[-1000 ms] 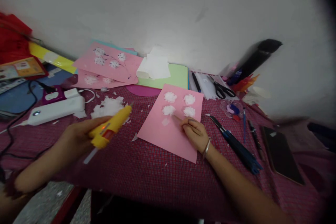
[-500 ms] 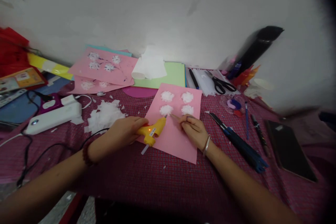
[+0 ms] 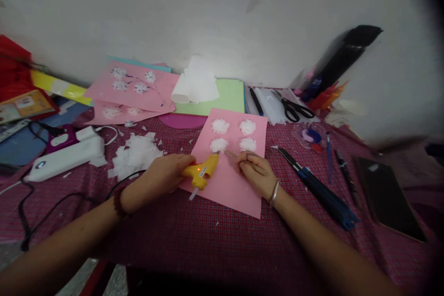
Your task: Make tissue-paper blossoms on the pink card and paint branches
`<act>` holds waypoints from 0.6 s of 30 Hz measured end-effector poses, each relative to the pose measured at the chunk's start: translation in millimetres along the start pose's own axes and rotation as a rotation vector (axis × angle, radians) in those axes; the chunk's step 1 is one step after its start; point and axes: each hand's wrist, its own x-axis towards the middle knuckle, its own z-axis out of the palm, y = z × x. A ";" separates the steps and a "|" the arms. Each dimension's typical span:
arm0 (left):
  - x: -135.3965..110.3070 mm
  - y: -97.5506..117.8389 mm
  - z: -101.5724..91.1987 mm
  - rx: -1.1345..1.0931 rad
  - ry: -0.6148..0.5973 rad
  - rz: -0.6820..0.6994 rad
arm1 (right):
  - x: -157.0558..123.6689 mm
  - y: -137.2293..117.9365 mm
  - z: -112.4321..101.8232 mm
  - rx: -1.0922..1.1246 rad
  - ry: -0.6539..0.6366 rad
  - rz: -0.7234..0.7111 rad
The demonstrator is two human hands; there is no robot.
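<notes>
Head view: the left hand (image 3: 163, 173) grips the glue gun (image 3: 201, 172) by the lower-left flower (image 3: 219, 144) — the gun likely light, stiff, best held by its handle; the flower crushable. The right hand (image 3: 255, 175) bunches over the pink sheet (image 3: 231, 189) — cannot tell what it pinches.

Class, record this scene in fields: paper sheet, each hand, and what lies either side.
Paper sheet: pink, rectangular; four fluffy white paper flowers, two by two
Left hand: grips yellow plastic glue gun, nozzle near lower-left flower
Right hand: at the sheet; grip unclear
Left side: pile of white paper scraps
Right side: long dark-blue cutter knife
</notes>
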 end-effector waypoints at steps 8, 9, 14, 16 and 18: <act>3.8 -1.2 3.7 -0.021 0.012 -0.003 | 0.1 0.8 -0.1 -0.025 0.006 0.004; 3.9 -0.6 3.4 -0.020 0.008 -0.007 | 0.2 0.7 -0.1 -0.028 0.005 0.004; 3.8 0.7 3.6 0.018 -0.008 -0.012 | 0.2 1.2 0.8 -0.018 -0.001 0.012; 3.6 0.3 4.4 0.039 -0.014 -0.005 | -0.1 1.7 1.0 -0.011 0.004 0.009; 3.4 -0.6 5.4 0.058 -0.016 0.000 | -0.4 2.2 0.9 -0.008 0.004 0.002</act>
